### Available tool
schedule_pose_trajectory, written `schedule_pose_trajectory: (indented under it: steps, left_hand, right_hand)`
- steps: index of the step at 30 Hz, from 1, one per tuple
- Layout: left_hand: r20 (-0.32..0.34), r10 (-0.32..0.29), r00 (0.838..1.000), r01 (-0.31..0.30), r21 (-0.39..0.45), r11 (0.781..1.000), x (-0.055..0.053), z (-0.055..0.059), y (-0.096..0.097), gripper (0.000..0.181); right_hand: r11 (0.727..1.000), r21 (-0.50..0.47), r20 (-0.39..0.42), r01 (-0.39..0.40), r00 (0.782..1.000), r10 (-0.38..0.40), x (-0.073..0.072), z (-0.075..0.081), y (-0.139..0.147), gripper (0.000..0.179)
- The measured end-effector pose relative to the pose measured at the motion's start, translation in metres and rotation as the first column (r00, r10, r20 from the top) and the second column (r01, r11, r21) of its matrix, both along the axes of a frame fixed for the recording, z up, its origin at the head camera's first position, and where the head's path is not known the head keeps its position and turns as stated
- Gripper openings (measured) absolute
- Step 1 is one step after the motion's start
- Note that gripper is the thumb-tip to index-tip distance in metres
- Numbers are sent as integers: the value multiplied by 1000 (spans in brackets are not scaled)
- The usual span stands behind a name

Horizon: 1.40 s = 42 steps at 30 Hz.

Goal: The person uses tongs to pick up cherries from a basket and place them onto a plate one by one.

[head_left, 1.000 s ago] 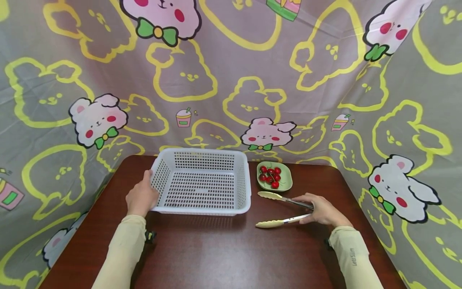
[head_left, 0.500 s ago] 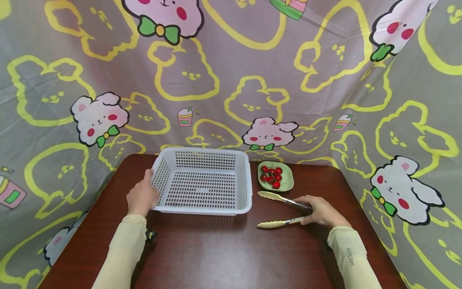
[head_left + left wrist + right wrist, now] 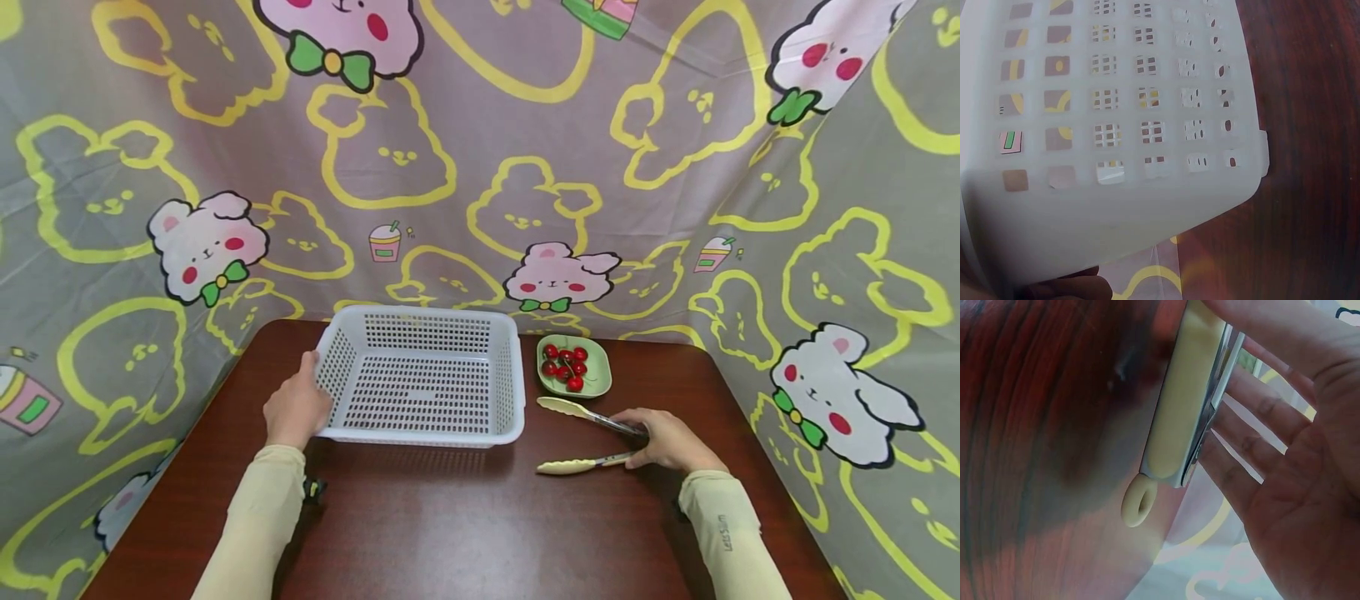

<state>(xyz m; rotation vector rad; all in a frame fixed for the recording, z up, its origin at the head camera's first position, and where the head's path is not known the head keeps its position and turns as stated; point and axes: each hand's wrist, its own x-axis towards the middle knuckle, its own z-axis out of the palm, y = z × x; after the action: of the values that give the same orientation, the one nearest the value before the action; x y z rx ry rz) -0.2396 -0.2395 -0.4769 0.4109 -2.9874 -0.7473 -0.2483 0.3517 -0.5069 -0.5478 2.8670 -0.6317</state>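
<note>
My left hand [image 3: 296,406] grips the left side of a white plastic basket [image 3: 420,439], its slotted floor showing inside. The left wrist view shows the basket's perforated wall [image 3: 1079,212] close up, with fingertips [image 3: 1079,286] at its lower edge. On the right, my right hand [image 3: 671,442] holds a pair of tongs [image 3: 618,425] between thumb and fingers. Their two cream scalloped tips are spread wide and point left, with nothing between them. In the right wrist view, a cream-padded handle of the tongs [image 3: 1182,406] ends in a small ring; the palm stays off it.
A pale green dish [image 3: 597,372] of several red cherries [image 3: 564,372] stands right of the basket, just beyond the upper tong tip. The dark brown wooden table [image 3: 450,533] backs onto a patterned curtain [image 3: 442,108], which also hangs at both sides.
</note>
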Motion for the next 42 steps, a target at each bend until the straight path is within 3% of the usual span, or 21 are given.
schedule_pose_trajectory:
  steps: [8,42]
  left_hand:
    - [3,3,1000,-3,-4,1000,0,1,-1,67]
    - [-12,-14,1000,14,-13,1000,-4,-3,-1,66]
  right_hand:
    - [999,35,-28,-14,1000,15,1,-1,-2,73]
    - [999,43,11,20,1000,-21,1,-5,-2,74]
